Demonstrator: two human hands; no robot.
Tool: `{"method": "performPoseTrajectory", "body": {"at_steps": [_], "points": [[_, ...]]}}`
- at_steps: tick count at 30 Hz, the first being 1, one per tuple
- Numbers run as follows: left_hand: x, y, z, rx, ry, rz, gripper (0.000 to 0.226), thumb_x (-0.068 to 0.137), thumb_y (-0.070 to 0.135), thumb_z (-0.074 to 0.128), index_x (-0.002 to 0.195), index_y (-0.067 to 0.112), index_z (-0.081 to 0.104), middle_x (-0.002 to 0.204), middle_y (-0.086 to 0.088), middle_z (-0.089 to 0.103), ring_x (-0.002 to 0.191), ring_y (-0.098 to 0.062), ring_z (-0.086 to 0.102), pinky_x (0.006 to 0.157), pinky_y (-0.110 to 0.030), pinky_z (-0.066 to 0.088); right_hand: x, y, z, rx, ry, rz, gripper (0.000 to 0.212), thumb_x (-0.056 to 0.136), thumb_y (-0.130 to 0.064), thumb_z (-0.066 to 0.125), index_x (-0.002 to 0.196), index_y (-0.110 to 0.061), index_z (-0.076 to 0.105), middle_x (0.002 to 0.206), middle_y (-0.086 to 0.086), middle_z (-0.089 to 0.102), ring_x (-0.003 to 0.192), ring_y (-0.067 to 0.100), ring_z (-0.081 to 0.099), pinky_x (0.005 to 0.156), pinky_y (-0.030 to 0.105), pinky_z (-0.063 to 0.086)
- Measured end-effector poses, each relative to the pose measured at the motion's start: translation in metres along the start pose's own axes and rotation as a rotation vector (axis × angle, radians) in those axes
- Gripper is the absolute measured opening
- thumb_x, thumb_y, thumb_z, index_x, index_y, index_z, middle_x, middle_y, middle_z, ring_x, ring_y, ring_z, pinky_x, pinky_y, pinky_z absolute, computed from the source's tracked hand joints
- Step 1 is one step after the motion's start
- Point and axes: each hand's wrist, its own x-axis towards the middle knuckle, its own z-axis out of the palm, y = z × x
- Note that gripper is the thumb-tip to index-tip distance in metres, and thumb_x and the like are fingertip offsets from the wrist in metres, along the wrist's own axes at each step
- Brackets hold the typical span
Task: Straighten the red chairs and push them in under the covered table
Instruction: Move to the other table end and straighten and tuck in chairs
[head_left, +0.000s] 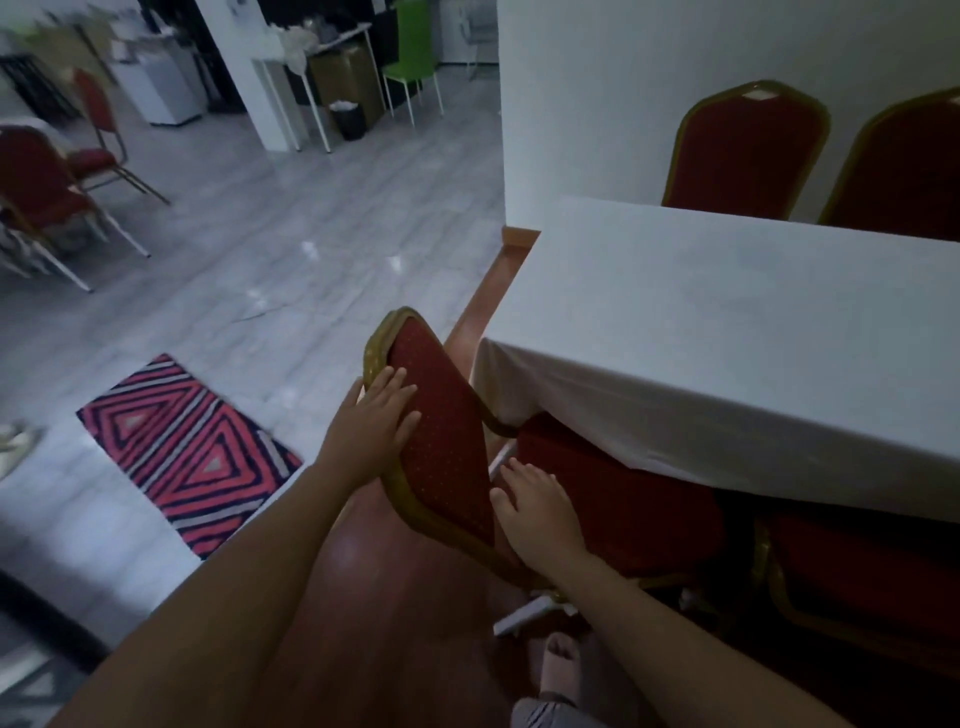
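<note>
L hand (376, 423) grips red chair (441, 457), R hand (537, 514) flat on it, by covered table (727, 338)

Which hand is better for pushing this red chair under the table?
Left, probably. The left hand grips the red chair by its backrest, on the side away from the covered table, so it can push. The right hand lies on the table side.
</note>
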Motion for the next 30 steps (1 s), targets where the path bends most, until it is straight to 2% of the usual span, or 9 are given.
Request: {"method": "performPoseTrajectory", "body": {"at_steps": [8,11,16,18,20,24,26,28,30], "points": [[0.059,-0.048,-0.016,-0.138,0.036,0.116,0.062,0.093,0.049,0.017,0.124,0.017,0.060,0.135,-0.001,0.058,0.136,-0.016,0.039,0.112,-0.037,0.028,0.072,-0.061,0.033,-0.015,-0.038,-0.104,0.048,0.099,-0.038,0.032,0.140,-0.017,0.044,0.150,0.000,0.040,0.140,0.016,0.030,0.118,0.039,0.017],[0.071,-0.061,-0.022,-0.152,0.061,0.197,0.050,0.097,0.043,0.026,0.113,0.020,0.068,0.128,-0.004,0.063,0.127,-0.017,0.050,0.101,-0.034,0.041,0.092,-0.078,0.045,-0.006,-0.023,-0.060,0.046,0.100,-0.035,0.031,0.140,-0.017,0.044,0.150,0.000,0.041,0.139,0.015,0.031,0.117,0.039,0.020],[0.105,-0.087,-0.018,-0.237,0.061,0.341,0.062,0.092,0.049,0.019,0.091,0.016,0.072,0.101,-0.003,0.073,0.096,-0.018,0.065,0.076,-0.034,0.052,0.111,-0.105,0.059,0.240,0.119,0.141,0.043,0.101,-0.033,0.032,0.139,-0.016,0.047,0.145,0.001,0.047,0.135,0.015,0.039,0.113,0.034,0.029],[0.120,-0.097,-0.011,-0.291,0.051,0.401,0.058,0.092,0.048,0.019,0.073,0.014,0.063,0.076,0.000,0.067,0.071,-0.016,0.059,0.059,-0.031,0.045,0.117,-0.115,0.065,0.359,0.176,0.246,0.043,0.101,-0.033,0.033,0.137,-0.016,0.050,0.142,0.001,0.050,0.132,0.017,0.042,0.110,0.032,0.032],[0.127,-0.106,-0.005,-0.317,0.056,0.502,0.053,0.092,0.044,0.021,0.068,0.014,0.057,0.067,0.003,0.060,0.062,-0.014,0.051,0.057,-0.025,0.035,0.117,-0.122,0.074,0.457,0.258,0.349,0.045,0.100,-0.039,0.033,0.131,-0.016,0.056,0.135,0.002,0.057,0.127,0.018,0.048,0.107,0.034,0.037],[0.133,-0.124,0.003,-0.322,0.073,0.681,0.050,0.093,0.043,0.023,0.090,0.017,0.066,0.087,0.003,0.068,0.081,-0.012,0.060,0.070,-0.007,0.028,0.108,-0.132,0.086,0.486,0.457,0.487,0.048,0.096,-0.051,0.028,0.093,-0.019,0.064,0.093,-0.007,0.066,0.095,0.015,0.059,0.081,0.034,0.044],[0.136,-0.129,0.005,-0.358,0.072,0.735,0.047,0.094,0.045,0.025,0.093,0.021,0.065,0.086,0.006,0.067,0.081,-0.010,0.060,0.069,-0.008,0.033,0.105,-0.144,0.087,0.475,0.519,0.498,0.048,0.097,-0.049,0.029,0.108,-0.019,0.065,0.110,-0.005,0.066,0.109,0.016,0.057,0.090,0.034,0.041],[0.143,-0.132,0.005,-0.367,0.045,0.749,0.048,0.094,0.048,0.024,0.086,0.023,0.064,0.078,0.007,0.064,0.073,-0.009,0.056,0.064,-0.023,0.044,0.104,-0.167,0.088,0.427,0.551,0.462,0.052,0.097,-0.049,0.029,0.129,-0.019,0.057,0.133,-0.002,0.058,0.126,0.014,0.049,0.103,0.032,0.037],[0.154,-0.134,0.005,-0.367,0.012,0.725,0.049,0.095,0.048,0.024,0.071,0.024,0.059,0.066,0.007,0.059,0.063,-0.009,0.053,0.065,-0.034,0.048,0.106,-0.188,0.097,0.299,0.567,0.433,0.058,0.095,-0.055,0.026,0.135,-0.021,0.051,0.137,-0.003,0.055,0.127,0.014,0.047,0.103,0.037,0.040]]}}
